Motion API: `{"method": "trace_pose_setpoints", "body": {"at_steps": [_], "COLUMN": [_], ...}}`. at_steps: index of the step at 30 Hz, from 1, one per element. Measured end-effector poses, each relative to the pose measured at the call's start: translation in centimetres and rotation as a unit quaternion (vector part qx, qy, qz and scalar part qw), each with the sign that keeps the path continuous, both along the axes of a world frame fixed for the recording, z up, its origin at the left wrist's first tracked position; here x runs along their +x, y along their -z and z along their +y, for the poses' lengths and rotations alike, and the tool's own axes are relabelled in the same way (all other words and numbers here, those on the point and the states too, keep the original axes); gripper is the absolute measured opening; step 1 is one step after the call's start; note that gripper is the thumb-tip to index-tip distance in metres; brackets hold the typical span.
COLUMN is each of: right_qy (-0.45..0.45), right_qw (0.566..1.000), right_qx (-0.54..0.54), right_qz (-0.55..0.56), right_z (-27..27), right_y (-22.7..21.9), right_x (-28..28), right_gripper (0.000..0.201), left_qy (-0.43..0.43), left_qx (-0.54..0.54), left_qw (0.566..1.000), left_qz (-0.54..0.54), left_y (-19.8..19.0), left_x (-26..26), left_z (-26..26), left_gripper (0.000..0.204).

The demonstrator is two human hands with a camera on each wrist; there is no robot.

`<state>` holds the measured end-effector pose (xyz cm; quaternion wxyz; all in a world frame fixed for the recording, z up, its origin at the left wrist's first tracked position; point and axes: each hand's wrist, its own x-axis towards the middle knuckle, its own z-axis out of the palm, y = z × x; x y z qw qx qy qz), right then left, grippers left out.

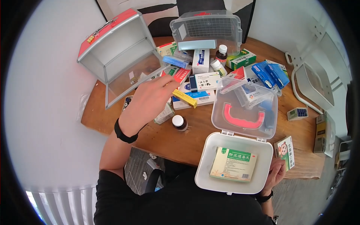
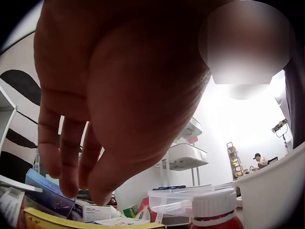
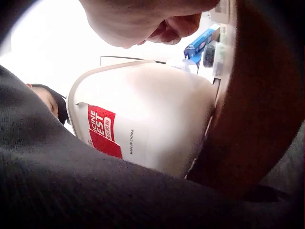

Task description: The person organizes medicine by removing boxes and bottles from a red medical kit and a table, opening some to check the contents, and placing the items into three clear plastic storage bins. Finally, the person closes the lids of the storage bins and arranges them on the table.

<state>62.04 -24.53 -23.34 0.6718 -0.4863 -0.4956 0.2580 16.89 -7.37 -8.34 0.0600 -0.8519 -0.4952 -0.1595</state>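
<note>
My left hand (image 1: pixel 153 95) reaches over the piled cartons, near a slim yellow box (image 1: pixel 184 98). In the left wrist view its fingers (image 2: pixel 69 157) hang downward with nothing between them, and the same yellow box lies lower in that view. A blue carton (image 2: pixel 50 193) is close beside the fingertips. My right hand (image 1: pixel 276 172), fingers loosely curled, is beside the white medicine chest (image 1: pixel 201 165) and overlaps the foot of a white-and-green carton (image 1: pixel 285 152). Inside the open chest lies a cream-and-green medicine box (image 1: pixel 233 164). The chest's clear lid (image 1: pixel 217 120) with a pink handle is folded back.
A red-topped case (image 1: pixel 129 48) stands open at the left. Behind the pile is a clear bin (image 1: pixel 206 26). A brown bottle with a white cap (image 1: pixel 180 122) stands near the front edge. At the right are a small box (image 1: pixel 297 113) and a white rack (image 1: pixel 315 86).
</note>
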Motion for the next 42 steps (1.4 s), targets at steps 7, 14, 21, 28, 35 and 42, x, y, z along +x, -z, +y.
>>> {"method": "trace_pose_setpoints", "body": {"at_steps": [7, 14, 21, 28, 35, 42], "right_qy": [-0.045, -0.055, -0.058, -0.062, 0.132, 0.18], "right_qw": [0.995, 0.991, 0.992, 0.988, 0.922, 0.845], "right_qx": [-0.093, -0.069, -0.05, -0.037, 0.044, -0.194], "right_qz": [-0.013, -0.103, -0.099, -0.139, -0.363, -0.465], "right_z": [-0.1, 0.4, 0.4, 0.4, -1.6, -0.8], "right_y": [1.3, -0.9, -0.9, -0.9, -4.0, -6.0], "right_x": [0.6, 0.1, -0.3, -0.1, 4.5, 7.3], "right_gripper": [0.033, 0.021, 0.026, 0.025, 0.014, 0.07], "left_qy": [0.02, -0.042, 0.071, 0.099, 0.142, 0.14], "left_qx": [-0.055, 0.05, 0.147, 0.069, 0.096, 0.077], "left_qw": [0.998, 0.979, 0.959, 0.942, 0.951, 0.935], "left_qz": [-0.016, -0.195, -0.231, -0.314, -0.259, -0.315], "left_y": [0.1, -0.2, 1.9, 5.5, 4.6, 5.0], "left_x": [2.1, 2.2, 3.2, 5.1, 5.2, 6.4], "left_z": [0.2, -3.8, -9.5, -12.0, -11.5, -11.2], "left_gripper": [0.038, 0.022, 0.013, 0.012, 0.015, 0.017]}}
